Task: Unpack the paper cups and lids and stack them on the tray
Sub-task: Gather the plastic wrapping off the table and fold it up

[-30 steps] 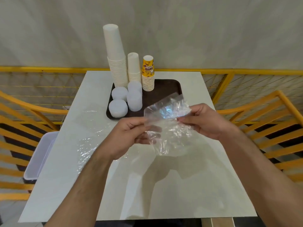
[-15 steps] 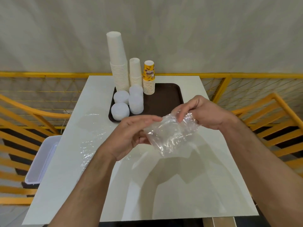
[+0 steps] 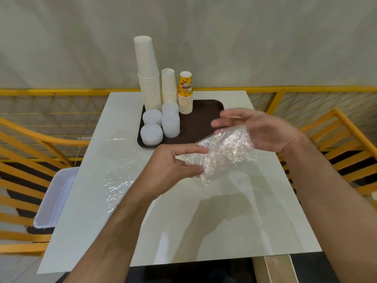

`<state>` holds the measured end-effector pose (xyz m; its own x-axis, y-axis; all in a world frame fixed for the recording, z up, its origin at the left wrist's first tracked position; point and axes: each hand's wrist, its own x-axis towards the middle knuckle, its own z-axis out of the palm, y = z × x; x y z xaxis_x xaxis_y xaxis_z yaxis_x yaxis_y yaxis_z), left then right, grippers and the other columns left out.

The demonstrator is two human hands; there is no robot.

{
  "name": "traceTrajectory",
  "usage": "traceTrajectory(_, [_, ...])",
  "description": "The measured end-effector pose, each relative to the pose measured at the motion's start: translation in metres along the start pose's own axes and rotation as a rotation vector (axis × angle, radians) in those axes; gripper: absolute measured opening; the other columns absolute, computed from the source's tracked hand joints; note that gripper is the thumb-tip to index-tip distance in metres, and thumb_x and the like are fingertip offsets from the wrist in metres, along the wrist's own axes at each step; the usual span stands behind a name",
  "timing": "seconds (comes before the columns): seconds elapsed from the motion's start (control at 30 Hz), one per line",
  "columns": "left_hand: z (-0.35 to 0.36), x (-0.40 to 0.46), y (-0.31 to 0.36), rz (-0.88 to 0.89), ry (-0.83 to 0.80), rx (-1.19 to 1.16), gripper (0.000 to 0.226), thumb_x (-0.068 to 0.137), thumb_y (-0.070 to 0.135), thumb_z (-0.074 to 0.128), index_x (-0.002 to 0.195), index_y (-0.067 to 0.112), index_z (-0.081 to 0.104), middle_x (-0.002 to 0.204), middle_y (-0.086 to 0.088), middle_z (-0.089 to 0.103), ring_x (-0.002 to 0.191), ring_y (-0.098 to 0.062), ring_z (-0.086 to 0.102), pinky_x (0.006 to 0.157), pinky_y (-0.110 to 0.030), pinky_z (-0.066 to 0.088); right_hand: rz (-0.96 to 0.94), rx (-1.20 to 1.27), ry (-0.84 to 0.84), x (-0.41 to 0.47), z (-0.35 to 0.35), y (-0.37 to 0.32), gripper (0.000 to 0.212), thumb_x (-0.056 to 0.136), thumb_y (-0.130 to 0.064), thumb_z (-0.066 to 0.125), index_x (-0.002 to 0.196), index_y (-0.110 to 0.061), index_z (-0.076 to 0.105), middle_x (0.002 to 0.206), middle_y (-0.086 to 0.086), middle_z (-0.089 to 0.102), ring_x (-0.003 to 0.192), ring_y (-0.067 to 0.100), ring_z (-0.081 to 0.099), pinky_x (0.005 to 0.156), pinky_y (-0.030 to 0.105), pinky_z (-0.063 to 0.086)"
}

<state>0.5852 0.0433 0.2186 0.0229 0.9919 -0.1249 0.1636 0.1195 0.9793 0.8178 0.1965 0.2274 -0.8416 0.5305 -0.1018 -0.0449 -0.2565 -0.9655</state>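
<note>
- Head view, read from the left of the tray (image 3: 206, 127): a pale bin (image 3: 55, 199) is seen well to the left, below the table (image 3: 204, 221) edge, and a clear wrapper sheet (image 3: 120, 176) lies flat on the table between bin and tray.
- On the left half of the tray, three upright stacks of paper cups (image 3: 150, 82) and several piles of lids (image 3: 152, 133) are already set; unpacking is judged done.
- Just in front of the tray, the left hand (image 3: 171, 166) is curled, its fingers (image 3: 193, 170) pinching the near-left end of the crumpled plastic bag (image 3: 224, 152).
- The bag's long axis runs from that hand up-right to the right hand (image 3: 263, 131), whose blurred fingers are spread loose over the far end; it only touches the bag.
- For binning the bag, the left hand is nearer.
</note>
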Motion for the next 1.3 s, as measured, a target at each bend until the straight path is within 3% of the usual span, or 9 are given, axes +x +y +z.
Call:
traceTrajectory(0.13, [0.003,0.000,0.003,0.025,-0.080,0.082,0.036,0.079,0.004,0.081,0.108,0.026,0.077,0.090,0.013,0.077,0.079,-0.020,0.075,0.081,-0.018,0.055,0.089,-0.087,-0.061,-0.007,0.011,0.002,0.096,0.074,-0.054,0.079,0.150,-0.012,0.039,0.149,0.018,0.049,0.137,0.034,0.049,0.108,0.045,0.044])
traceTrajectory(0.27, [0.011,0.002,0.002,0.018,-0.153,0.133,0.037,0.080,0.002,0.079,0.109,0.027,0.076,0.090,0.013,0.077,0.080,-0.020,0.075,0.085,-0.021,0.055,0.295,-0.470,0.012,-0.026,0.019,0.010,0.053,0.082,-0.004,0.079,0.132,-0.010,0.061,0.122,0.014,0.069,0.106,0.023,0.068,0.088,0.033,0.057])
traceTrajectory(0.33, [0.017,0.002,-0.002,0.016,-0.161,0.109,0.038,0.081,0.003,0.079,0.109,0.028,0.075,0.092,0.007,0.077,0.080,-0.031,0.073,0.089,-0.028,0.055,0.320,-0.538,0.094,-0.043,0.014,0.017,0.036,0.082,0.000,0.077,0.116,-0.004,0.069,0.110,0.020,0.072,0.097,0.026,0.071,0.085,0.034,0.059])
traceTrajectory(0.43, [0.037,0.004,-0.015,-0.006,-0.141,-0.050,0.039,0.082,0.000,0.076,0.108,0.029,0.076,0.117,0.008,0.071,0.085,-0.035,0.071,0.091,-0.039,0.056,0.296,-0.442,0.228,-0.070,0.008,0.030,0.024,0.082,-0.002,0.075,0.103,0.008,0.070,0.095,0.024,0.071,0.084,0.026,0.068,0.077,0.027,0.059])
traceTrajectory(0.57, [0.083,0.000,-0.031,-0.097,-0.183,-0.144,0.045,0.079,-0.009,0.075,0.110,0.023,0.076,0.112,-0.006,0.074,0.097,-0.033,0.073,0.090,-0.036,0.058,0.294,-0.266,0.351,-0.111,-0.007,0.055,0.048,0.078,-0.012,0.077,0.108,0.021,0.059,0.100,0.026,0.065,0.087,0.029,0.062,0.077,0.026,0.058])
traceTrajectory(0.87, [0.214,-0.001,-0.042,-0.135,-0.253,0.098,0.036,0.081,-0.002,0.077,0.108,0.022,0.074,0.088,0.000,0.078,0.085,-0.015,0.075,0.086,-0.022,0.053,0.367,-0.100,0.611,-0.256,-0.043,0.124,0.046,0.074,-0.020,0.078,0.108,0.011,0.067,0.105,0.024,0.072,0.093,0.027,0.071,0.082,0.029,0.060])
traceTrajectory(1.03, [0.294,0.001,-0.063,-0.144,-0.340,0.091,0.030,0.087,0.016,0.075,0.113,0.032,0.073,0.121,0.011,0.069,0.094,-0.012,0.072,0.092,-0.030,0.056,0.339,0.082,0.771,-0.342,-0.058,0.175,0.024,0.078,-0.014,0.075,0.099,-0.002,0.073,0.091,0.009,0.075,0.085,0.016,0.070,0.074,0.023,0.060])
traceTrajectory(1.2, [0.374,0.005,-0.122,0.049,-0.289,0.517,0.033,0.093,0.023,0.067,0.124,0.034,0.065,0.139,0.013,0.052,0.128,-0.005,0.046,0.109,-0.024,0.034,0.305,0.391,1.115,-0.415,-0.070,0.261,0.009,0.086,-0.006,0.070,0.094,-0.001,0.070,0.075,0.005,0.070,0.071,0.013,0.064,0.060,0.019,0.055])
traceTrajectory(1.3, [0.410,0.016,-0.164,0.276,-0.407,0.909,0.044,0.090,0.036,0.069,0.133,0.030,0.060,0.153,0.002,0.040,0.144,-0.020,0.029,0.119,-0.042,0.022,0.322,0.483,1.299,-0.438,-0.072,0.326,0.009,0.094,0.001,0.062,0.090,-0.004,0.068,0.069,-0.001,0.072,0.060,0.006,0.067,0.053,0.017,0.052])
